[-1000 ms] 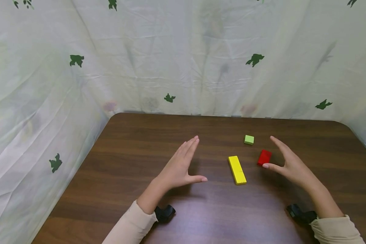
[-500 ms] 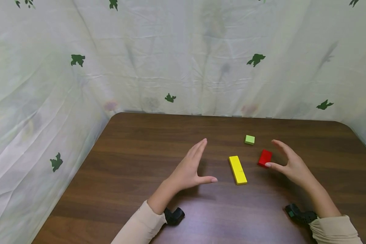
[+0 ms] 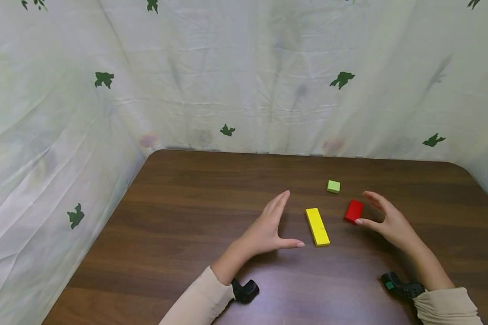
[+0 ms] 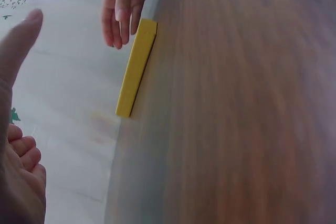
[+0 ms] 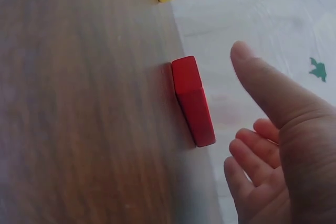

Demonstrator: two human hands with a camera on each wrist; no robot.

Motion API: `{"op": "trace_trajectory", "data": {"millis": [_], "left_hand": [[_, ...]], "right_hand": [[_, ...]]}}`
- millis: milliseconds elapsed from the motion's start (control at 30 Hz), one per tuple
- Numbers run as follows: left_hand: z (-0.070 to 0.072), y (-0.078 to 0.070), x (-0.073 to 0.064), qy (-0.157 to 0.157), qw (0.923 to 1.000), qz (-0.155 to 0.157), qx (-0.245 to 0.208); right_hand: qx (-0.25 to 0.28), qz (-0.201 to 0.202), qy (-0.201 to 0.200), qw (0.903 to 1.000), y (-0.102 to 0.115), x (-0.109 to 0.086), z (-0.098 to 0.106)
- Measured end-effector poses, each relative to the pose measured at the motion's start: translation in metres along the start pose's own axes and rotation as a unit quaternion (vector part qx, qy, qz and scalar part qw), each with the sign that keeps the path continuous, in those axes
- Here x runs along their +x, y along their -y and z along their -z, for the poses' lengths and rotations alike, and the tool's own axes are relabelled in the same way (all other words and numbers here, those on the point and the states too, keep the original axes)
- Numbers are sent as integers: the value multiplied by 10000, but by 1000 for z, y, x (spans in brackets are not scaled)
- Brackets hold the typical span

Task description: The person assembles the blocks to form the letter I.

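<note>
A long yellow block (image 3: 317, 227) lies flat on the brown wooden table (image 3: 179, 203), between the two hands. My left hand (image 3: 264, 230) is left of it, thumb spread away from straight fingers, holding nothing. In the left wrist view the yellow block (image 4: 136, 69) shows apart from that hand. A shorter red block (image 3: 354, 211) lies to the right of the yellow one. My right hand (image 3: 392, 225) is over the table beside the red block, its thumb tip overlapping the block's near corner in the head view. In the right wrist view, thumb and fingers stand apart from the red block (image 5: 193, 100).
A small light green block (image 3: 333, 186) lies farther back, behind the yellow and red blocks. A pale cloth (image 3: 244, 81) with green leaf shapes hangs behind the table's far edge and along the left. Black wrist devices (image 3: 246, 291) sit at both wrists.
My left hand has moved right, closer to the yellow block. The right hand's fingers have come slightly nearer its thumb and dipped a little. The blocks stay in place.
</note>
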State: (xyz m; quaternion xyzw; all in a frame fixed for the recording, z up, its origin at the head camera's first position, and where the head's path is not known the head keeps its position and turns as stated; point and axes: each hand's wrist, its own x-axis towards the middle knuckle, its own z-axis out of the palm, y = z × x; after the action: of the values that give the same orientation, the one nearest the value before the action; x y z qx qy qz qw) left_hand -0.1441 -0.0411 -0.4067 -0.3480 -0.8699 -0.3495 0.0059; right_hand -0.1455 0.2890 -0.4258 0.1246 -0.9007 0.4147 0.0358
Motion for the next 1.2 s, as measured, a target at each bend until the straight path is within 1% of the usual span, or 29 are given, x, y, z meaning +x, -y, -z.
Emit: {"op": "trace_trajectory", "data": {"millis": [200,433,667,900,1033,1200], "left_hand": [[-10,0,6,73,9999,27,-74],[-21,2,10,222,9997,76,-30],[-28,3,13,460,9985,292,-93],[-37,4,18,600,9977,322,63],[-42,4,22,675,9970,351,173],[-47,2,25,789,9953,435,342]], "right_hand": [[85,-106,148,9998,-7,-1,-2],[12,-178,255,9995,-13,0,-4],[-140,-150,267,9994,-17,0,-6],[-345,-119,236,9991,-13,0,-6],[-385,-34,191,9991,-12,0,-6],[-448,-37,202,9988,-13,0,-6]]}}
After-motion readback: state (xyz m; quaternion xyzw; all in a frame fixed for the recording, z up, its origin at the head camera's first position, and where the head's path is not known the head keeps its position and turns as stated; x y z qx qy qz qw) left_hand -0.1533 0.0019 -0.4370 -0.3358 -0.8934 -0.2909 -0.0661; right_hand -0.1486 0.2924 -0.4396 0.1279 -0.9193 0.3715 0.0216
